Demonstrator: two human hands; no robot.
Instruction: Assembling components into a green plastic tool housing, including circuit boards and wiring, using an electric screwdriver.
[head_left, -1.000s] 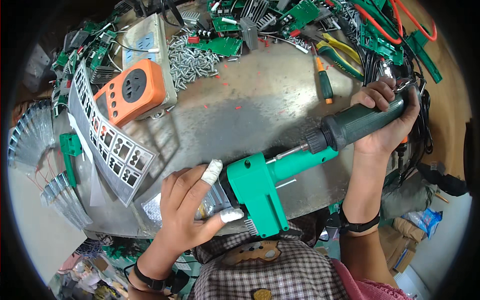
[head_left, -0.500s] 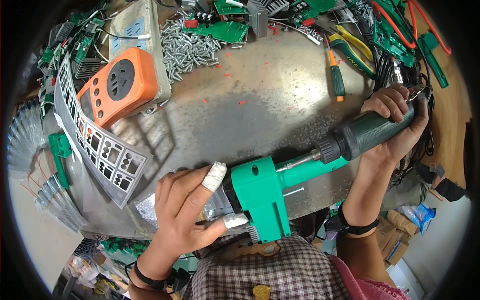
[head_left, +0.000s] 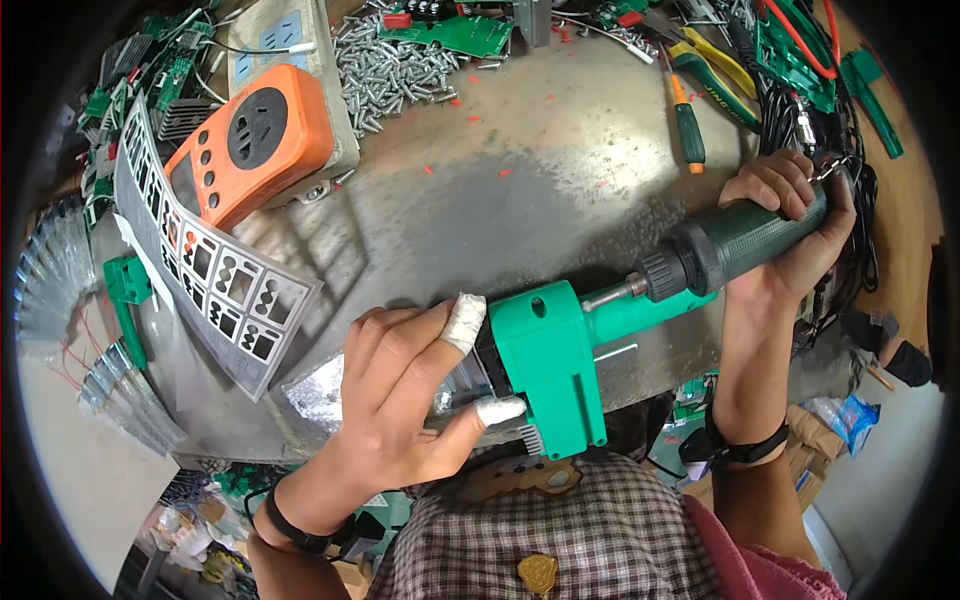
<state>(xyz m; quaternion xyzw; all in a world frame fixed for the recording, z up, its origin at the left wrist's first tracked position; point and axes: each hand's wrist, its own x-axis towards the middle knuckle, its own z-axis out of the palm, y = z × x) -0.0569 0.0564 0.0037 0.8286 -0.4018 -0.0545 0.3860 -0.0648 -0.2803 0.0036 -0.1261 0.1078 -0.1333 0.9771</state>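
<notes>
My left hand point(head_left: 400, 390), thumb and index finger wrapped in white tape, grips the dark end of a green plastic tool housing point(head_left: 545, 365) at the bench's near edge. The housing has a boxy body and a round green handle point(head_left: 640, 318) pointing right. My right hand point(head_left: 785, 215) is closed around a dark green electric screwdriver point(head_left: 735, 248). Its metal bit point(head_left: 608, 295) meets the right side of the boxy body, above the handle; the tip is hidden there. A thin shiny metal piece point(head_left: 615, 352) shows just below the handle.
An orange socket meter point(head_left: 262, 130) leans on a power strip at the left, behind a printed sheet point(head_left: 225, 310). Loose screws point(head_left: 385, 75) are heaped at the back. A small screwdriver point(head_left: 688, 130) and yellow-green pliers point(head_left: 715, 80) lie back right. Green circuit boards point(head_left: 455, 38) surround them.
The bench has shifted upward in the picture. The housing and the electric screwdriver are closer together, with less of the bit showing between them. Both hands keep their grip.
</notes>
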